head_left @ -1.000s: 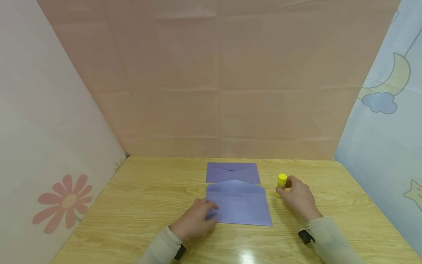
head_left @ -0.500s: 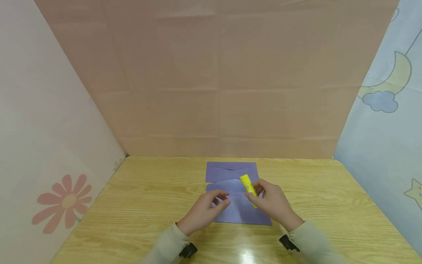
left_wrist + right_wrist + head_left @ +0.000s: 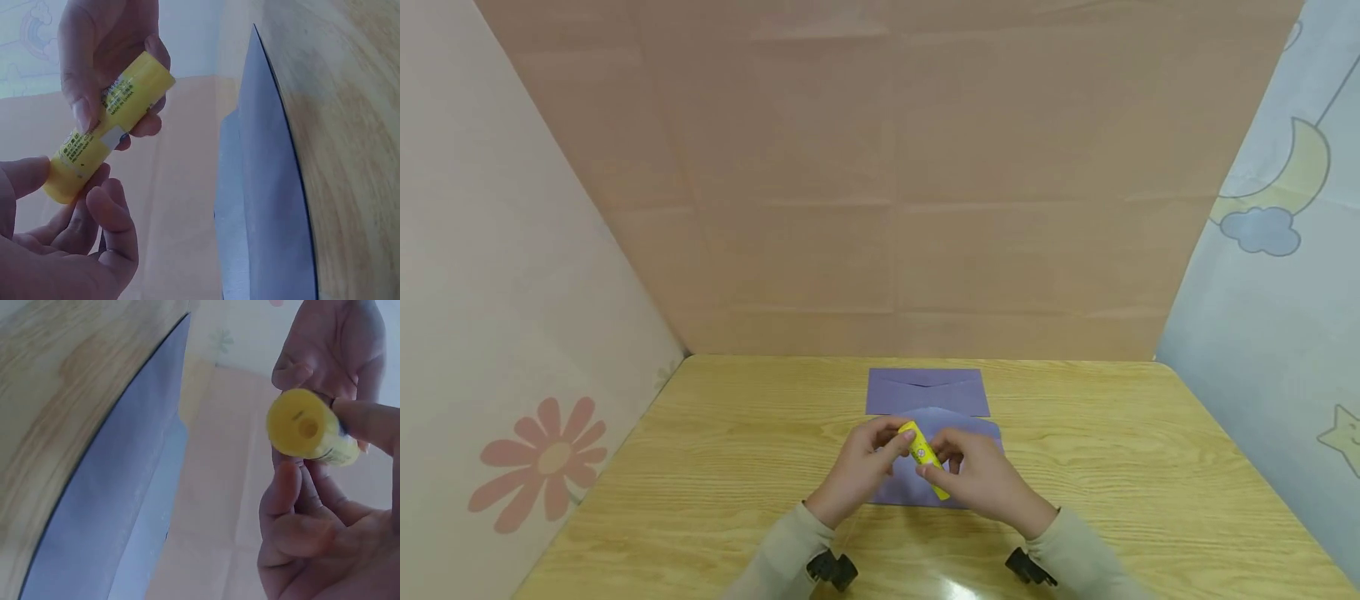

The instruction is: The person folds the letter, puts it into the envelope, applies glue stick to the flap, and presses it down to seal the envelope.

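A yellow glue stick [image 3: 925, 457] is held tilted above the near purple envelope [image 3: 985, 433], between both hands. My left hand [image 3: 859, 467] pinches its upper end, the cap end, between thumb and fingers. Lower on the barrel, my right hand [image 3: 992, 483] grips it with thumb and fingertips. Small printed text covers the glue stick [image 3: 112, 128] in the left wrist view. Its round bottom end faces the camera in the right wrist view, on the glue stick [image 3: 297, 425]. The envelope lies flat, its pointed flap opened away from me, partly hidden by the hands.
Behind the near envelope lies a second purple envelope [image 3: 925, 392], its flap folded down. Both rest on a wood-grain table [image 3: 737, 433]. A tan backdrop [image 3: 880, 208] stands at the table's far edge, with patterned cloth walls on both sides.
My right hand has lifted the glue stick off the table at the right and carried it left over the near envelope. My left hand has risen from that envelope and taken hold of the upper end.
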`<state>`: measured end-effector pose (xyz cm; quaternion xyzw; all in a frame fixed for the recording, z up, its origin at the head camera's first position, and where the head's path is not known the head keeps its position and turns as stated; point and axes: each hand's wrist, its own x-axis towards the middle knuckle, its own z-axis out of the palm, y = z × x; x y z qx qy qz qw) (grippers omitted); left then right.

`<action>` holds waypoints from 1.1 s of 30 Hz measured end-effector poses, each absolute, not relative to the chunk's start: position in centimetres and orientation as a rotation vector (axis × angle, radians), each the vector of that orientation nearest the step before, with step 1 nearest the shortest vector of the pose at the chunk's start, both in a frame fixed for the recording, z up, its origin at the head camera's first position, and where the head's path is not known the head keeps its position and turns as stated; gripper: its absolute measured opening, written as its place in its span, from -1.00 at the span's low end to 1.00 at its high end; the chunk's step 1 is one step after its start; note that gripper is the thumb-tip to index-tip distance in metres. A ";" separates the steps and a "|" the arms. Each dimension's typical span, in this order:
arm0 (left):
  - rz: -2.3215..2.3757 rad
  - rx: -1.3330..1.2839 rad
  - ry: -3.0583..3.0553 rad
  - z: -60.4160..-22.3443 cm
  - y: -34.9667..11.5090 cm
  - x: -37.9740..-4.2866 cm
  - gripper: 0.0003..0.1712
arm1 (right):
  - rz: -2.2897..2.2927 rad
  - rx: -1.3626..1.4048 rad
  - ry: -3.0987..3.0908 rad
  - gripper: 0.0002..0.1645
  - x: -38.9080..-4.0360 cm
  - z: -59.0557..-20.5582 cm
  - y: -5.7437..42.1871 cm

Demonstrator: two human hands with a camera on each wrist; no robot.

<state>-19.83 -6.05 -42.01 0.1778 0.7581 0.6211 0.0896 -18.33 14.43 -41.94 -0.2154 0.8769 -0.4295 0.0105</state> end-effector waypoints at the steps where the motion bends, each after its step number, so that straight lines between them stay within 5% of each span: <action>1: 1.853 0.523 2.251 -42.0 -6.1 -19.9 -0.62 | -1.342 -0.654 2.728 -0.80 -18.3 -41.9 14.4; 33: 1.936 0.334 2.250 -43.3 -6.2 -20.4 -0.60 | -1.165 -0.539 2.833 -0.43 -18.2 -42.4 13.1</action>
